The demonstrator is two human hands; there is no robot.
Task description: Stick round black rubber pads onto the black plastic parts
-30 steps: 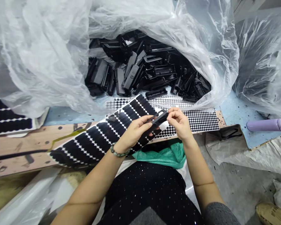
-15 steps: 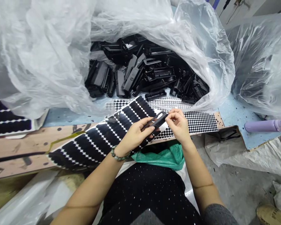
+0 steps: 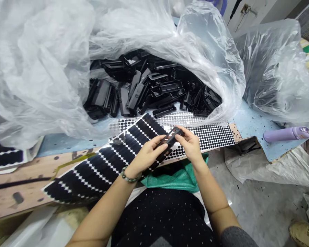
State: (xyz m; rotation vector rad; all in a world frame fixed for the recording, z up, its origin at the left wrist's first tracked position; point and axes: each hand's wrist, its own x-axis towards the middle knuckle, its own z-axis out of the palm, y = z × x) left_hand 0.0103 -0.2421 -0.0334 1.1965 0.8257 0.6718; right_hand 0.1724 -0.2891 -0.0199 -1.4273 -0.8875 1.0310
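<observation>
A black plastic frame (image 3: 170,138) is pinched between the pressed-together fingers of the left hand (image 3: 149,154) and right hand (image 3: 190,144), above a sheet of black pads (image 3: 103,168); a heap of frames (image 3: 134,85) is kept at 12 o'clock.

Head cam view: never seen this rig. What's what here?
This is one camera worn on a person's head, looking forward and down, so the bare arms at the bottom are the wearer's own. The left hand and right hand both hold a black plastic part. Under them lie sheets of black dots. Beyond is a heap of similar black parts in a clear plastic bag, on a blue surface. A purple bottle lies at right.
</observation>
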